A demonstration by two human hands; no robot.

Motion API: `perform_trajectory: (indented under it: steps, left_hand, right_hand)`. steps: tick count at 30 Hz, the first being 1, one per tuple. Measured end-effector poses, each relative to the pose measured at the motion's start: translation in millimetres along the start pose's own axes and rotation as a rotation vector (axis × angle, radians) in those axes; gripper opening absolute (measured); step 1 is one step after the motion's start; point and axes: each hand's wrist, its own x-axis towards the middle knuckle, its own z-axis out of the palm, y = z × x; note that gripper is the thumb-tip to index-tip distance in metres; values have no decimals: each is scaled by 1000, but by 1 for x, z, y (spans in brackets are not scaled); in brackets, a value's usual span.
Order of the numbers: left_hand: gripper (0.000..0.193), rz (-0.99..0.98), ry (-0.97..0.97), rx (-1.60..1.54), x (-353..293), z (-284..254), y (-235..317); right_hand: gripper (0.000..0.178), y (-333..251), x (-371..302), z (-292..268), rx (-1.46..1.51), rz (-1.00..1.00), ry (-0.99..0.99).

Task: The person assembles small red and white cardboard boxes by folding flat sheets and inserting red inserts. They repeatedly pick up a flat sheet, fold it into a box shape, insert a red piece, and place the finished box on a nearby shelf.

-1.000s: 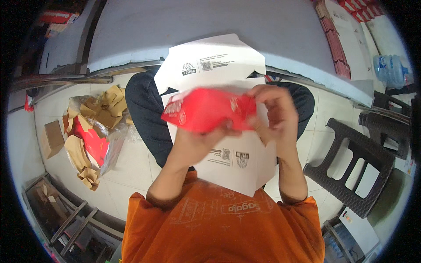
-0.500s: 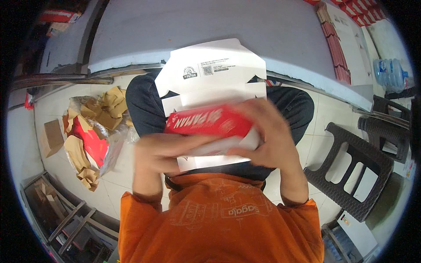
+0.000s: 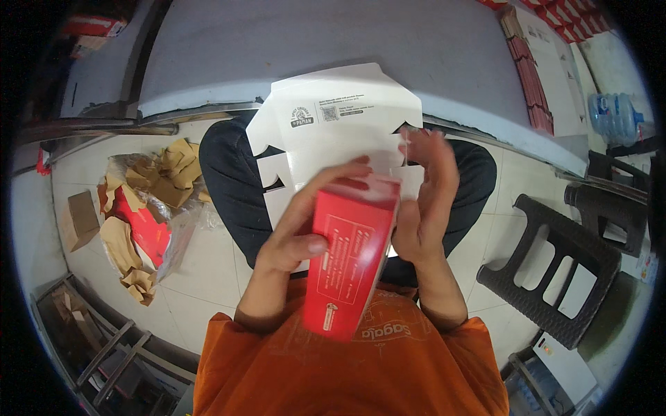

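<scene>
A red carton (image 3: 350, 260) stands tilted over my lap, its lower end against my orange shirt. My left hand (image 3: 288, 239) grips it from the left, thumb on the red printed face and fingers reaching over the top end. At the carton's right edge is my right hand (image 3: 429, 201), its fingers stretched up and slightly blurred; whether its thumb touches the carton I cannot tell. Beneath both hands, an unfolded white cardboard box blank (image 3: 340, 142) with notched flaps lies across my legs, its far part near the table edge. The carton and hands hide its near part.
A grey table (image 3: 326, 41) spans the far side, with stacked folded cartons (image 3: 531, 83) at its right. Dark plastic stools (image 3: 555, 270) stand on the right. To the left lie torn brown paper and plastic (image 3: 128, 256) around red sheets, beside a small brown box (image 3: 82, 220).
The red carton has swung from lying crosswise to a more upright tilt, its lower end toward my shirt. My right hand has come off its face and opened; my left still holds it.
</scene>
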Motion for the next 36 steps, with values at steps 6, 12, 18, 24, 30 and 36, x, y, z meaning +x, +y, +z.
perform_trajectory:
  steps: [6,12,18,24,30,36]
  left_hand:
    - [106,37,55,31,-6,4,16]
    - [113,5,-71,109,-9,-2,9]
    - [115,50,62,222,-7,2,4]
    - [103,-115,-250,58,-11,-4,5]
    - [114,308,-117,-146,7,-34,9]
    - [113,-5,-209,665,-6,-66,4]
  right_hand:
    - [76,-13,-7,-9,-399,-140,-24]
    - [47,-11,-21,-10,-277,-258,70]
    - [63,-6,-11,-3,-279,-227,152]
    - [38,-18,-11,-6,124,-50,-1]
    - [64,8,-34,-21,323,487,-484]
    - [39,37,-16,-59,47,224,-155]
